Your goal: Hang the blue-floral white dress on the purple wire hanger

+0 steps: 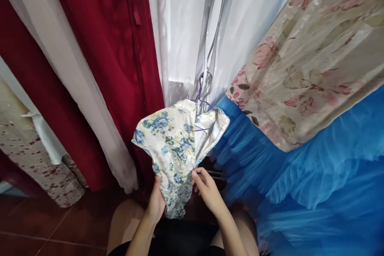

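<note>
A white top with blue flowers and green leaves (175, 140) hangs on a thin purple hanger (200, 88), its neckline falling open on the right side. The hanger's hook is caught at grey straps (207, 48). My left hand (156, 202) grips the top's lower left edge, with the fingers partly hidden behind the cloth. At the opposite edge, near the waist, my right hand (205, 188) pinches the fabric between thumb and fingers. Below the hands the hem is bunched and gathered.
Red drapes (111, 48) and a pale drape (69, 56) hang on the left. White cloth (183, 20) is behind the hanger. To the right hang a floral fabric (318, 60) and blue tulle (300, 192). Red-brown floor tiles (60, 224) show at lower left.
</note>
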Available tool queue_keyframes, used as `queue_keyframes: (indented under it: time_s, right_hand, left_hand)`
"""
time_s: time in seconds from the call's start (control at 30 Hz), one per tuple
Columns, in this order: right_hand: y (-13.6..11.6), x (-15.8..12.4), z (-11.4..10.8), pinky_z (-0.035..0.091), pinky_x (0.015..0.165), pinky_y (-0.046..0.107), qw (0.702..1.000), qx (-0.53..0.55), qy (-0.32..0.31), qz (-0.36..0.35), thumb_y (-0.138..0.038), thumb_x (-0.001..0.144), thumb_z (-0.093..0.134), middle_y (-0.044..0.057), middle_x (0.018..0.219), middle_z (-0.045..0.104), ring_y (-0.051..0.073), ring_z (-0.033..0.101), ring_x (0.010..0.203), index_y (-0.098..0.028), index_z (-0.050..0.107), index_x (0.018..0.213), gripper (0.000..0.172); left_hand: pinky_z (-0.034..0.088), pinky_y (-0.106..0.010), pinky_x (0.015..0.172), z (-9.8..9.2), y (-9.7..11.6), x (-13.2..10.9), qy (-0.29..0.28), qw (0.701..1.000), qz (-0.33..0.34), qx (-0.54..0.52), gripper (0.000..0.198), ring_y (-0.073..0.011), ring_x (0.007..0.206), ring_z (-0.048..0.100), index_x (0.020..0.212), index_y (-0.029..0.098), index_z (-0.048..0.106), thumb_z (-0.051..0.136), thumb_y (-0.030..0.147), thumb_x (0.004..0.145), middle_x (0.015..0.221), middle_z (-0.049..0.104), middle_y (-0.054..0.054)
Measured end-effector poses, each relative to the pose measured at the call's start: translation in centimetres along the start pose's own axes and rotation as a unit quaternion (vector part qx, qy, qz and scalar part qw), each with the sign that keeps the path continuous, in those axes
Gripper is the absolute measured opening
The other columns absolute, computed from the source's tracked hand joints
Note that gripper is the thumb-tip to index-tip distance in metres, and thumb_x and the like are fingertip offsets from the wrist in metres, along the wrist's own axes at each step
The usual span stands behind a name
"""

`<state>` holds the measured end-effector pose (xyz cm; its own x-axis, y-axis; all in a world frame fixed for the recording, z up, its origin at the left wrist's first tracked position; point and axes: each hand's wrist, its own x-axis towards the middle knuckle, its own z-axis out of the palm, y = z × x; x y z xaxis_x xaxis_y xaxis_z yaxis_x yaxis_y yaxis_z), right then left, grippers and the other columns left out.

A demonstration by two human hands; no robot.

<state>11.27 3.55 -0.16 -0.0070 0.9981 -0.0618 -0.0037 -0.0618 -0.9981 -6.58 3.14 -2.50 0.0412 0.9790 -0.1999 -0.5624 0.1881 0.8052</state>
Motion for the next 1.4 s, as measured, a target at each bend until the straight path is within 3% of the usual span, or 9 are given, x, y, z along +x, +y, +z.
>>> queue_keyframes:
  time_s: [0.17, 0.33, 0.43, 0.53, 0.6, 0.73, 0.97, 1.23, 1.4]
  right_hand:
    - [0.8, 1.0, 2.1, 0.035, 0.054, 0.025, 0.998, -0.024, 0.036, -0.036, -0.052, 0.093, 0.055, -0.007, 0.06, 0.049, 0.014, 0.044, 0.055, -0.024, 0.055, 0.09, 0.028]
    - [-1.4, 1.3, 1.8, 0.031, 0.052, 0.023, 0.996, 0.019, -0.056, -0.063, -0.048, 0.093, 0.057, -0.006, 0.06, 0.045, 0.012, 0.04, 0.054, -0.021, 0.056, 0.08, 0.029]
    - [-2.2, 1.7, 1.3, 0.027, 0.05, 0.023, 0.996, 0.021, -0.056, -0.066, -0.048, 0.089, 0.062, -0.006, 0.055, 0.046, 0.011, 0.037, 0.051, -0.02, 0.053, 0.069, 0.036]
    - [-1.3, 1.1, 0.7, 0.023, 0.047, 0.024, 0.998, 0.049, -0.036, -0.031, -0.048, 0.087, 0.065, -0.005, 0.047, 0.048, 0.009, 0.032, 0.044, -0.02, 0.05, 0.061, 0.041]
    - [-0.6, 0.0, 0.5, 0.021, 0.045, 0.024, 0.997, 0.072, -0.027, -0.01, -0.048, 0.086, 0.066, -0.005, 0.044, 0.048, 0.008, 0.029, 0.041, -0.021, 0.049, 0.059, 0.042]
    - [-0.6, -2.4, 0.5, 0.026, 0.045, 0.024, 0.995, 0.091, -0.046, -0.004, -0.049, 0.086, 0.068, -0.004, 0.042, 0.051, 0.009, 0.035, 0.038, -0.021, 0.05, 0.058, 0.044]
    - [-6.5, 0.7, 0.0, 0.027, 0.041, 0.023, 0.996, 0.069, -0.012, -0.047, -0.046, 0.085, 0.07, -0.003, 0.038, 0.052, 0.008, 0.035, 0.034, -0.019, 0.054, 0.052, 0.045]
    - [-18.5, 8.0, 0.4, 0.019, 0.037, 0.022, 0.97, 0.185, 0.028, -0.153, -0.04, 0.072, 0.077, -0.004, 0.043, 0.053, 0.005, 0.031, 0.036, -0.015, 0.066, 0.058, 0.03]
    - [-18.2, 7.2, 0.9, 0.027, 0.04, 0.021, 0.974, 0.142, 0.024, -0.173, -0.039, 0.08, 0.073, -0.005, 0.045, 0.054, 0.007, 0.037, 0.038, -0.017, 0.067, 0.07, 0.025]
  left_hand:
    - [0.044, -0.046, 0.111, 0.6, 0.0, -0.3, 0.021, 0.993, 0.006, 0.117, 0.07, -0.034, 0.129, 0.058, 0.134, 0.021, 0.062, 0.084, 0.036, 0.069, 0.129, 0.069, -0.01]
    - [0.046, -0.046, 0.108, 1.0, 0.2, -0.1, 0.035, 0.992, 0.009, 0.119, 0.061, -0.0339, 0.124, 0.061, 0.128, 0.02, 0.065, 0.08, 0.036, 0.072, 0.123, 0.071, -0.011]
    - [0.045, -0.047, 0.107, 0.0, 1.0, 0.4, 0.129, 0.972, 0.118, 0.154, 0.054, -0.0333, 0.121, 0.06, 0.124, 0.022, 0.063, 0.078, 0.038, 0.075, 0.123, 0.069, -0.01]
    - [0.04, -0.044, 0.109, 0.0, 0.8, 0.3, 0.271, 0.88, 0.296, 0.253, 0.04, -0.0306, 0.123, 0.056, 0.117, 0.025, 0.06, 0.074, 0.036, 0.08, 0.124, 0.063, -0.009]
    - [0.039, -0.043, 0.109, 1.0, -0.3, -0.1, 0.211, 0.858, 0.322, 0.339, 0.031, -0.0308, 0.122, 0.055, 0.111, 0.025, 0.062, 0.071, 0.032, 0.082, 0.12, 0.062, -0.009]
    - [0.045, -0.04, 0.101, 4.1, -3.5, -0.6, -0.015, 0.889, 0.225, 0.398, 0.032, -0.0313, 0.117, 0.06, 0.119, 0.023, 0.062, 0.061, 0.026, 0.087, 0.119, 0.065, -0.013]
    - [0.043, -0.03, 0.069, 4.5, -3.6, -0.2, -0.039, 0.854, 0.246, 0.458, 0.015, -0.0202, 0.07, 0.056, 0.08, 0.023, 0.052, 0.053, 0.028, 0.094, 0.073, 0.055, -0.002]
    - [0.041, -0.025, 0.066, 1.6, -4.6, -1.1, -0.087, 0.766, 0.32, 0.55, 0.025, -0.0167, 0.07, 0.056, 0.072, 0.021, 0.049, 0.048, 0.022, 0.097, 0.072, 0.056, -0.002]
    - [0.047, -0.029, 0.075, 1.6, -1.3, 0.6, -0.141, 0.758, 0.312, 0.556, 0.014, -0.0195, 0.081, 0.062, 0.087, 0.02, 0.061, 0.057, 0.029, 0.096, 0.083, 0.064, -0.004]
